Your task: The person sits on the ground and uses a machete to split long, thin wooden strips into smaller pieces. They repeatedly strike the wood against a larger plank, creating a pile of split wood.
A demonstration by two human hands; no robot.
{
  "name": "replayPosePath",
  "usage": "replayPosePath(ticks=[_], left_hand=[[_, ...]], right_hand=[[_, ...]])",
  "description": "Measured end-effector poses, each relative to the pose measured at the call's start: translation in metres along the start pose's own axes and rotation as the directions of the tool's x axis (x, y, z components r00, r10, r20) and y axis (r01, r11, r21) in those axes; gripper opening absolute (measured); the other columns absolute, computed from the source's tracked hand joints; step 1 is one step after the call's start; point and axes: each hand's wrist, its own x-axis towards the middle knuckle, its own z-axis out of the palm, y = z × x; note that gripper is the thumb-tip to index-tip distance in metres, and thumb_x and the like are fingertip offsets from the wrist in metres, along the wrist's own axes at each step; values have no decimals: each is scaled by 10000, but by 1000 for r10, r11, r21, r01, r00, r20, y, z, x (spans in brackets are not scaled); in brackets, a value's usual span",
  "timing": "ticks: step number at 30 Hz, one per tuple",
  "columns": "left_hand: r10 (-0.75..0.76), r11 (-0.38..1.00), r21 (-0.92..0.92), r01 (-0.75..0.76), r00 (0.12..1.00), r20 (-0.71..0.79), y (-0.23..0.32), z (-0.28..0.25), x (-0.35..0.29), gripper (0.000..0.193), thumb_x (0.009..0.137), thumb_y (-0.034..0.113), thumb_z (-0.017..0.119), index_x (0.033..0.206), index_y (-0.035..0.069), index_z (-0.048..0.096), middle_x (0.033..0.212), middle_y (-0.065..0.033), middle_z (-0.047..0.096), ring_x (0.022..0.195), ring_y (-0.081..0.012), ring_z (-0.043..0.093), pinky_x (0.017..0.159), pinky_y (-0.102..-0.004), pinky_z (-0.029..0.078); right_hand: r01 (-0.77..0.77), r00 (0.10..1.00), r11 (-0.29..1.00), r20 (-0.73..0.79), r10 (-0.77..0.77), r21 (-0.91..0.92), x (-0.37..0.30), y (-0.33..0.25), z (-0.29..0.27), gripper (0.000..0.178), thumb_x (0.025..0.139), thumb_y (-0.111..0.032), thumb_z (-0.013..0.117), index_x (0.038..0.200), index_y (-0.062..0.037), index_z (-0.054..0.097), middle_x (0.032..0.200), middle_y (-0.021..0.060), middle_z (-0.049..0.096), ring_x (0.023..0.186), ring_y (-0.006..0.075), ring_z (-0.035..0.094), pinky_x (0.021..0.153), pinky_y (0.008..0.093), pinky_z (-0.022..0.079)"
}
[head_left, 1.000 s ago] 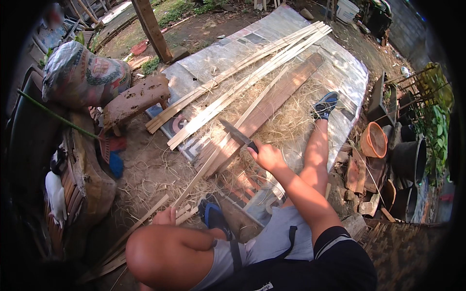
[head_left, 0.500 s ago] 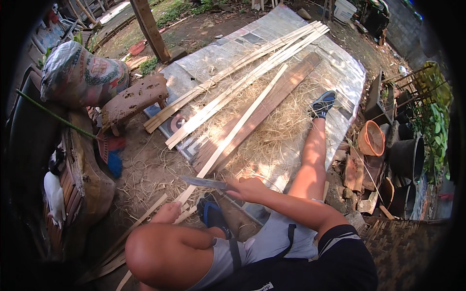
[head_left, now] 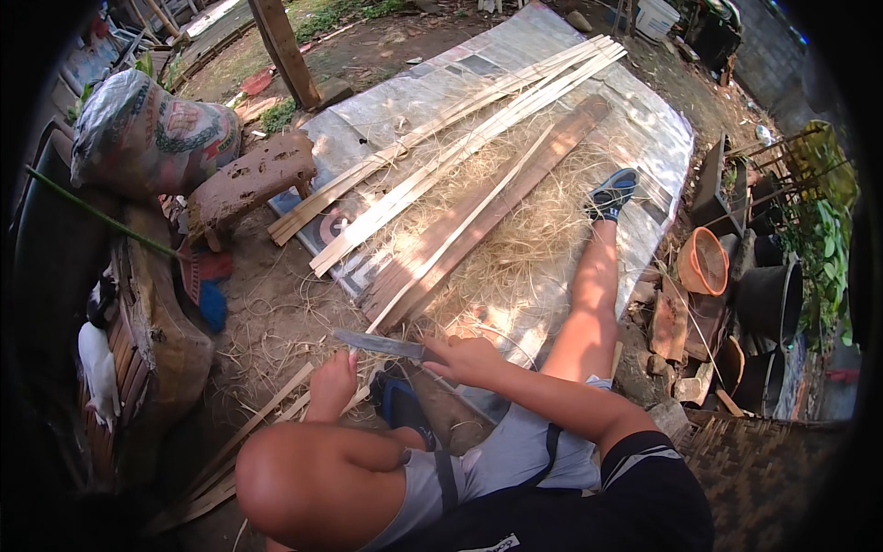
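Observation:
My right hand is closed around the handle of a knife, its blade pointing left. Just beyond the blade's tip end, my left hand pinches the near end of a long, pale bamboo strip. The knife blade crosses over the strip close to my left fingers; whether it touches cannot be made out. From there the strip runs away from me over a brown wooden plank, showing a narrow side. Further off, several more pale strips lie bundled to the left of the plank.
Curly shavings heap on a printed sheet around my stretched right leg. A low wooden bench and a stuffed sack stand left. A black-and-white animal lies on slats. An orange basket sits right, near dark pots.
My left hand has moved forward and slightly right, up to the knife blade. The strip now shows a narrower side, as if turned on edge. The knife has shifted slightly left.

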Motion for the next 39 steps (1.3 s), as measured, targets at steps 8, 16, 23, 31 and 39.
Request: replayPosePath(ticks=[8, 16, 23, 31, 39], left_hand=[[-12, 999, -39, 14, 998, 57, 9, -13, -1, 340, 1075, 336, 462, 972, 39, 592, 862, -254, 681, 790, -476, 663, 699, -593, 506], [-86, 995, 59, 77, 982, 167, -77, -27, -62, 389, 1075, 372, 442, 945, 56, 628, 856, -229, 697, 807, -461, 673, 715, -580, 513], [-62, 982, -158, 99, 972, 226, -15, -24, -7, 467, 1081, 375, 441, 892, 53, 721, 798, -210, 715, 809, -424, 696, 747, -529, 532], [-50, 933, -333, 135, 967, 251, -24, -28, -15, 490, 1087, 362, 428, 869, 27, 711, 756, -190, 697, 748, -399, 683, 720, -488, 519], [-160, 915, -294, 276, 917, 366, -70, -49, -67, 488, 1110, 387, 413, 853, 59, 667, 615, -73, 574, 606, -155, 552, 597, -364, 446]], right_hand=[[111, 946, 978, -284, -158, -177, -2, 26, 2, 394, 963, -527, 622, 1139, -175, 614, 719, 127, 672, 630, 348, 702, 528, 454, 549], [-423, 727, 906, -598, 337, -3, 35, 188, -50, 366, 993, -475, 604, 1094, -124, 613, 712, 165, 705, 642, 368, 707, 557, 489, 554], [6, 985, 997, 171, -20, 82, 3, -12, -20, 500, 1016, -555, 499, 1333, -170, 536, 884, 195, 728, 857, 408, 728, 751, 545, 570], [-21, 993, 997, -119, 12, -72, 21, 25, 4, 479, 999, -561, 536, 1273, -171, 577, 832, 184, 730, 795, 370, 739, 650, 498, 582], [-338, 928, 939, -148, 343, 57, 38, 89, -39, 489, 999, -563, 536, 1287, -170, 585, 870, 186, 737, 843, 377, 736, 713, 509, 586]])
